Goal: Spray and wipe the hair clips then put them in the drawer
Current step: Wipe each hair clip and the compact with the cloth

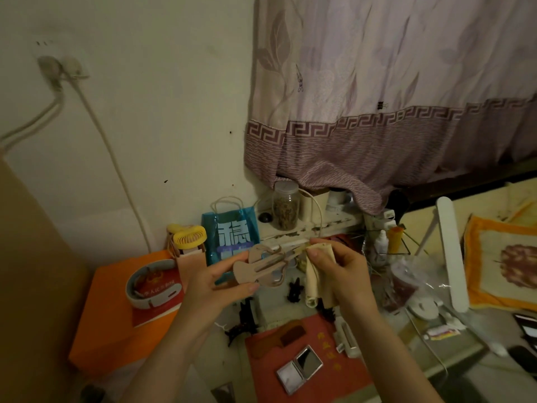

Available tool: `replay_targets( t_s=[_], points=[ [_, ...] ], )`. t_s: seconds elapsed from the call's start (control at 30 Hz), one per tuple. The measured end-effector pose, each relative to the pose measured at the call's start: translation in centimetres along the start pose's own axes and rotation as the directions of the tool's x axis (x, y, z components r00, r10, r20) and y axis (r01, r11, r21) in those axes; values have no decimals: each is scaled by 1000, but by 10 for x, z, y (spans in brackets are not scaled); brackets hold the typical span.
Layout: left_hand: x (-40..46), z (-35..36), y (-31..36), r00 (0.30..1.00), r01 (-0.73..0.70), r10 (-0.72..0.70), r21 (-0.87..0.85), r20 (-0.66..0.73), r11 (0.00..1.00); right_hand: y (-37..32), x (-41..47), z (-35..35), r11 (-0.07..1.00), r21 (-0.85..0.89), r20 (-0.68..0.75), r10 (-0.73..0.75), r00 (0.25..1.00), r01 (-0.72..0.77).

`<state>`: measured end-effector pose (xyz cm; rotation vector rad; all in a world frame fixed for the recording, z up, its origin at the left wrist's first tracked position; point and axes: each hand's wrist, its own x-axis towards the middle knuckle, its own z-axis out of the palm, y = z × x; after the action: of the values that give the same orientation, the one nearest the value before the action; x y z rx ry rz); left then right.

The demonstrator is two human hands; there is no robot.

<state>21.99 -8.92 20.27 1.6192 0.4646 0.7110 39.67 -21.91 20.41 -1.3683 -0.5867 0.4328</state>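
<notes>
My left hand (223,282) grips a large beige claw hair clip (261,267) by its handle end, holding it up above the table. My right hand (337,269) pinches a pale yellow cloth (313,282) around the clip's far tips, with the rest of the cloth hanging down below the hand. Several dark hair clips (295,289) lie on the table beneath, and another dark clip (241,327) lies lower left. A small white spray bottle (381,241) stands in a wire rack at the right. No drawer shows.
An orange box (116,321) with a grey neck fan sits at left, a blue bag (229,234) and yellow hand fan (189,237) behind. A red folder (305,356) bears a comb and compact mirror. A white desk lamp (452,257) and clutter fill the right.
</notes>
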Motion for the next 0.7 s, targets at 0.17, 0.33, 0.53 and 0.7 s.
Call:
replay_targets(
  t_s=[0.17, 0.33, 0.53, 0.7],
  points=[
    [1, 3, -17, 995, 93, -93, -1, 48, 996, 16, -8, -7, 999, -50, -35, 5, 999, -7],
    [2, 12, -40, 987, 149, -151, 32, 59, 988, 43, -16, -18, 991, -82, -100, 94, 991, -103],
    [6, 32, -72, 964, 255, -257, 45, 65, 966, 72, -18, -35, 965, -68, -154, 242, 958, -255],
    [20, 52, -101, 942, 333, -334, 46, 24, 942, 97, -2, -61, 943, -139, -229, 267, 936, -303]
  ],
)
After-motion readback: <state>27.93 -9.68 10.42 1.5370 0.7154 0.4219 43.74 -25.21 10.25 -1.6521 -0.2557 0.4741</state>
